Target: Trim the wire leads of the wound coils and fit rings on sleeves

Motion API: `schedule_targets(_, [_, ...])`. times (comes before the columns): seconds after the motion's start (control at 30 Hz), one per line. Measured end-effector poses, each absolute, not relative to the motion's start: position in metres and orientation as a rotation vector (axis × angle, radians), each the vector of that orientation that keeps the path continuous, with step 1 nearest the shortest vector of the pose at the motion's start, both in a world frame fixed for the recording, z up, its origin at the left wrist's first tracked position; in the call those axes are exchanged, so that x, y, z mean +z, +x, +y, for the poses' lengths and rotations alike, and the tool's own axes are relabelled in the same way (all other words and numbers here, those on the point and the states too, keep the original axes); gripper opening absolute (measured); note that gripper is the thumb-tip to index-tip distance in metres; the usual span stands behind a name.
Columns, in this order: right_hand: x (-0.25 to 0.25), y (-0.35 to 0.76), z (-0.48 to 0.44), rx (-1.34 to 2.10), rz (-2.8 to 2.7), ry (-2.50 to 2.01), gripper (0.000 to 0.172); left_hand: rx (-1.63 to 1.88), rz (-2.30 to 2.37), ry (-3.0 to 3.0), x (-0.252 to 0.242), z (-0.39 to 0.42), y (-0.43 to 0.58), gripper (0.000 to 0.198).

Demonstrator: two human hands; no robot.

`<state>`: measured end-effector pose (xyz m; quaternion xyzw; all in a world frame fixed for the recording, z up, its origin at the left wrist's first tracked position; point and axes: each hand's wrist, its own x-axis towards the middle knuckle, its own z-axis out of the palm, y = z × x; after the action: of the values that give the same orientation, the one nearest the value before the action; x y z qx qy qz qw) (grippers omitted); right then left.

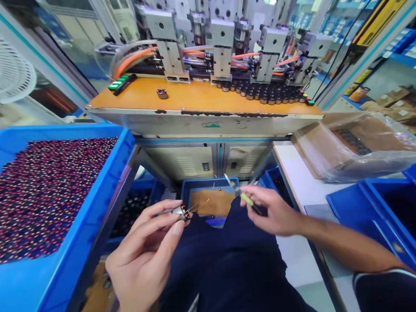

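I have the wearer's left hand (pixel 146 249) between seven and eight o'clock from the centre of my view, its thumb and fingertips pinching a small silver-and-dark cylinder (pixel 179 211), which sits at seven o'clock. Thin wires (pixel 199 205) stick out of the cylinder's end, slanting away toward two o'clock. At four o'clock I see the right hand (pixel 273 212), its fingers curled around and gripping a slim tool (pixel 246 199) with a yellow-green section; the tool's pale tip points toward between ten and eleven o'clock and stands apart from the wires. The tool is blurred, so I cannot tell its exact kind. Behind the hands, at six o'clock, a blue tray (pixel 186 187) holds a brown sheet (pixel 212 200). At nine o'clock I have a large blue bin (pixel 101 129), with many dark and reddish parts (pixel 52 193) packed close together in it. At twelve o'clock stands an orange worktop (pixel 192 100) below metal machine blocks (pixel 222 35); one lone part (pixel 162 94) lies on it between ten and eleven o'clock, and dark round parts (pixel 267 94) crowd together toward two. At three o'clock a plastic-lined carton (pixel 322 156) rests on a white table (pixel 292 171).
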<state>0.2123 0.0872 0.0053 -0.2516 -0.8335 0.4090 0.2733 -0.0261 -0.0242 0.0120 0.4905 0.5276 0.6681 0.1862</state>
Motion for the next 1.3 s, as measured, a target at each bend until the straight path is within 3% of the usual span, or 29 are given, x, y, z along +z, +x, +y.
schedule_targets(0.13, [-0.005, 0.212, 0.043, 1.636, -1.964, -0.435, 0.066, 1.863, 1.493, 1.393, 0.014, -0.021, -0.019, 0.027])
schedule_targets(0.37, [0.006, 0.196, 0.038, 1.903, -1.869, -0.285, 0.074, 1.837, 1.538, 1.432, 0.017, -0.026, -0.016, 0.03])
schedule_targets(1.3, [0.006, 0.188, 0.033, 1.94, -1.817, -0.445, 0.067, 1.832, 1.467, 1.566, 0.011, -0.03, -0.021, 0.035])
